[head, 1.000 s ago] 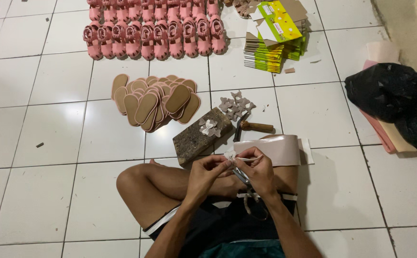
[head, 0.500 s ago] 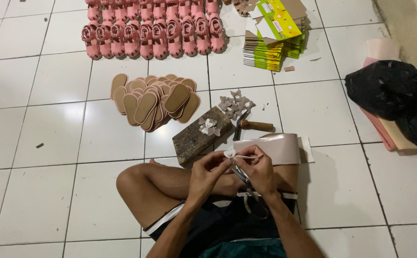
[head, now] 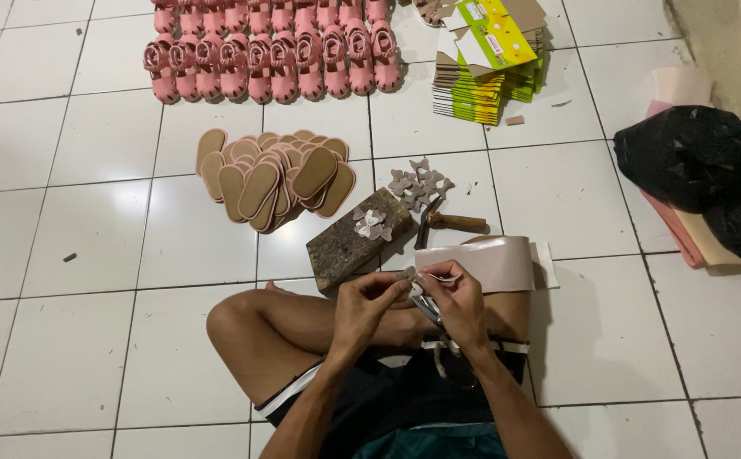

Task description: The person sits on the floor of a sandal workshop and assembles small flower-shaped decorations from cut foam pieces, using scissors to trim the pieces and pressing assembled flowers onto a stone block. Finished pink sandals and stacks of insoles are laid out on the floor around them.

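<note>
Two hands over a lap on white tile floor (head: 73, 340) | left hand (head: 369, 308) pinches small grey cutout (head: 408, 275); right hand (head: 455, 304) grips scissors (head: 426, 308) | wooden block (head: 358, 240), soles (head: 273, 177), pink sandals (head: 273, 51) ahead | bare tiles left, black bag (head: 698, 166) by right wall

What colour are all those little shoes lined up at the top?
The little shoes are pink, standing in rows on the white tiled floor. The head view shows them best.

Glossy white tiled floor (head: 73, 255) with dark grout lines.
</note>
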A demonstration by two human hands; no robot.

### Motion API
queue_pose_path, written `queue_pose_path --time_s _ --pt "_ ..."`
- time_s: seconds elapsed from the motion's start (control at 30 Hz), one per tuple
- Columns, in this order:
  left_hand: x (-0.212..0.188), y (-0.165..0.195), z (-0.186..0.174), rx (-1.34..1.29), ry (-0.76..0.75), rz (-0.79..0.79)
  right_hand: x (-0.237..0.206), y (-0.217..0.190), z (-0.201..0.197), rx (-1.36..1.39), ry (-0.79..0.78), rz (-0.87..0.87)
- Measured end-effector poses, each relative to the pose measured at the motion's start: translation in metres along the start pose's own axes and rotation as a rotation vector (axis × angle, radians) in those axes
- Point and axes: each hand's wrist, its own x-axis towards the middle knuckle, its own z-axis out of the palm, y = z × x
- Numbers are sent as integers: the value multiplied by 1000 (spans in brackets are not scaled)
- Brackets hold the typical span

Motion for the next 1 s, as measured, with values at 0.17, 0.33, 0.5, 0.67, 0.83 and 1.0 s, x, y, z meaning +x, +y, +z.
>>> queue_pose_path --time_s 0.17,0.33,0.5,0.67,0.83,1.0 --pt "-3 2 2 108 62 115 -3 -10 6 -145 28 -76" --pt "-3 3 13 252 205 237 -7 -16 17 -464 143 -257" --pt "-6 0 25 196 308 344 -11 -8 27 -490 173 -385" --pt "-7 2 25 135 309 343 -11 -2 28 -554 169 -536" --pt "-9 6 25 163 300 337 -13 -1 26 -563 173 -558" --pt "-10 8 24 172 262 336 -11 -3 23 -554 140 -565"
